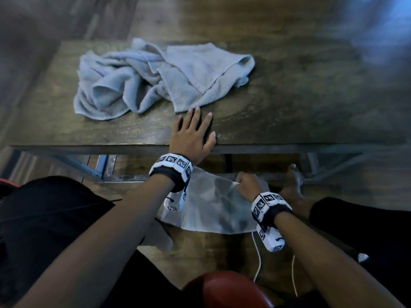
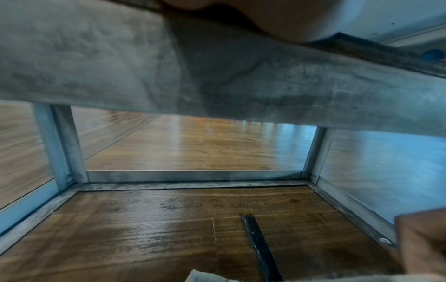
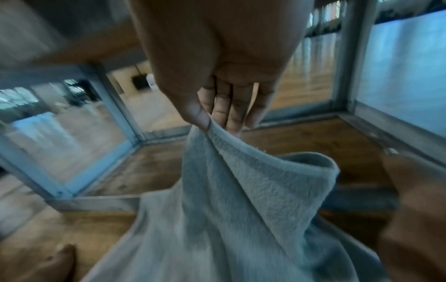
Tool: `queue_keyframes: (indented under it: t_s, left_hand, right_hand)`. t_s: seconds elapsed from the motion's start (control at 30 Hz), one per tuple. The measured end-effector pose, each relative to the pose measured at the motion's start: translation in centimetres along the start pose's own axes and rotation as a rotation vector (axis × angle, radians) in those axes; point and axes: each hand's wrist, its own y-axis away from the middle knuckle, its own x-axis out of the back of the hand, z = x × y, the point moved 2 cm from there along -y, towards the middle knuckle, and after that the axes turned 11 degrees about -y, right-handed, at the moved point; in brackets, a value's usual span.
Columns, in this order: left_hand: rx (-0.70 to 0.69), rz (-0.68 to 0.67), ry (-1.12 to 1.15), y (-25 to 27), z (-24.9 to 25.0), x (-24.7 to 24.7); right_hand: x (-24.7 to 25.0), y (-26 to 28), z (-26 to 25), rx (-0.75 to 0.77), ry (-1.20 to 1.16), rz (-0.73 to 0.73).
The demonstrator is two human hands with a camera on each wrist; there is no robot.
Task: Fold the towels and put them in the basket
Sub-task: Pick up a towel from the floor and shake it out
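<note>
Red rounded object at the bottom edge of the head view, closest to the lens, probably a seat; can't tell more. Dark-clothed lap either side.

Task thing: one pale grey towel hangs below the counter edge, over the wooden floor, between the person's knees. Right hand holds it by the top edge; the right wrist view shows thumb and fingers pinching a fold of terry, the rest of the cloth draping down and toward the camera. Likely held high by one edge so it hangs flat and a corner can be found for the first fold. Right forearm comes in from lower right, wrist bent down, knuckles up, wrist tracker band on.

Left hand lies palm-down on the counter at its near edge, fingers straight and spread, holding nothing, tips just short of the towel pile. Looks like bracing, or ready to clear a folding spot. Left forearm runs straight up from lower left.

The pile: crumpled grey towels, unfolded, on the far-left part of the counter. At least two, count unclear.

No basket visible in any view. Metal counter frame below. A bare foot rests on the floor right of the hanging towel.
</note>
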Motion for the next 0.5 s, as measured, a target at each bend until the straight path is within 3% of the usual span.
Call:
queue_keyframes:
  t_s: [0.07,0.17,0.33,0.4,0.5]
  left_hand:
    - [0.009,-0.056,0.028,0.4,0.1,0.4]
    - [0.02,-0.259,0.084,-0.1,0.0,1.9]
    - [-0.262,-0.483,0.42,-0.9,0.8,10.2]
    - [-0.357,-0.508,0.581,-0.3,1.9,13.5]
    - [-0.418,-0.388,0.698,-0.3,2.0,18.4]
  right_hand:
    - [2.7,2.2,-2.1,0.08,0.021,0.018]
    - [7.3,5.8,-5.1,0.204,0.002,0.09]
    - [15.1,11.2,-9.9,0.413,-0.126,0.195]
    - [18.6,13.0,-12.1,0.526,-0.178,0.262]
    - [23.9,15.6,-15.3,0.663,-0.172,0.381]
